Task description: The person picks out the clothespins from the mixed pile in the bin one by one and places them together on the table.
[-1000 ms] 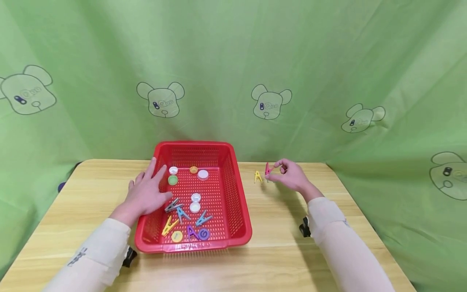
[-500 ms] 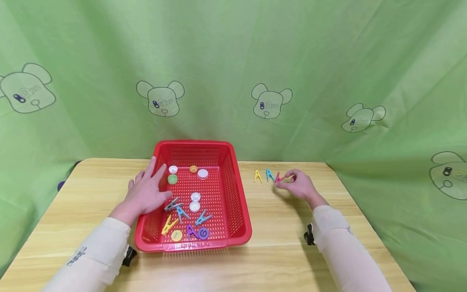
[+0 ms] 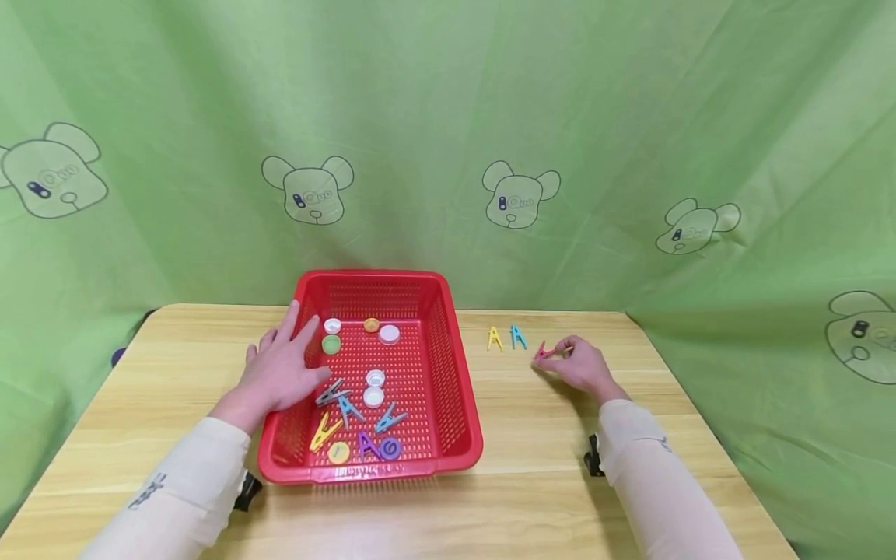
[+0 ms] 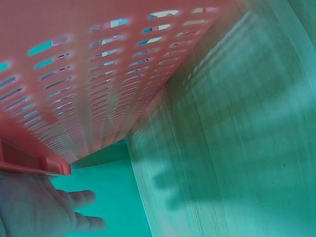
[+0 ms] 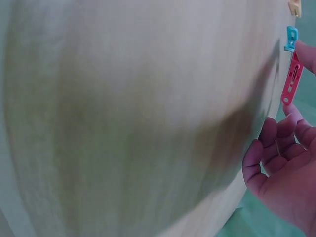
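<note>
Two small plastic clothespins, a yellow clothespin point(image 3: 495, 338) and a bright blue clothespin point(image 3: 518, 336), sit side by side on your pale wood-grain table point(image 3: 546, 474), right of the basket. Just beside the blue one, your right hand point(image 3: 584, 367) pinches a small pink plastic clothespin point(image 3: 540, 351) between thumb and fingertip, the other fingers curled; you can't tell whether that pin touches the table.

Your left hand point(image 3: 276, 377) lies over the left rim of the red perforated plastic basket point(image 3: 458, 373), fingers straight and spread, gripping nothing. Inside the basket you have five clothespins near the front left, with round caps among and behind them.

For writing, look at the green fabric curtain point(image 3: 420, 93): its outlined bear heads point(image 3: 315, 196) carry hollow lettering that seems to start with a Q, the rest too faint to be sure of. Raised characters on the basket's front rim are too small to read, and so are the dark marks on your left sleeve point(image 3: 164, 494). The purple round cap point(image 3: 390, 449) bears a curling mark.
</note>
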The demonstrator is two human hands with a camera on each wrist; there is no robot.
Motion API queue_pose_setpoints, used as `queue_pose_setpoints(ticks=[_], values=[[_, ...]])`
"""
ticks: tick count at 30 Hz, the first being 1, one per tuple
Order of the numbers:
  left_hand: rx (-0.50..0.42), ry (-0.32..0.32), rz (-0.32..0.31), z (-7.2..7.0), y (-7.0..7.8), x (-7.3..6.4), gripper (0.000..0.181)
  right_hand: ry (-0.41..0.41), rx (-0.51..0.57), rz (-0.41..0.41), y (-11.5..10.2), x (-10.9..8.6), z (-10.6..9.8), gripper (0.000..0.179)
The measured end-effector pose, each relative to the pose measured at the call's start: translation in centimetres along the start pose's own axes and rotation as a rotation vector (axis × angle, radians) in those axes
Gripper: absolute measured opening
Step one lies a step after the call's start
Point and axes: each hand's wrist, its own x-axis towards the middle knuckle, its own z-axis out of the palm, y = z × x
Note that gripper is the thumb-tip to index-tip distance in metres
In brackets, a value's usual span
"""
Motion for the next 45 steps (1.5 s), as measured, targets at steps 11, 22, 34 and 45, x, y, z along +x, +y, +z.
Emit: queue_pose_setpoints(ticks=[11, 22, 34, 45], values=[[0.009, 0.004, -0.005, 0.0, 0.1, -0.2, 0.090, 0.028, -0.068, 0.014, 0.7, 0.5, 1.1, 0.067], [0.006, 0.006, -0.008, -0.1, 0.1, -0.1, 0.090, -0.027, -0.050, -0.144, 0.3, 1.3, -0.3, 0.058], [0.014, 0.007, 0.001, -0.3, 0.3, -0.2, 0.089, -0.167, -0.123, -0.301, 0.8, 3.3, -1.1, 0.046], [0.011, 0.002, 0.001, -0.2, 0.3, -0.2, 0.090, -0.198, -0.131, -0.305, 1.1, 2.5, -1.7, 0.027]])
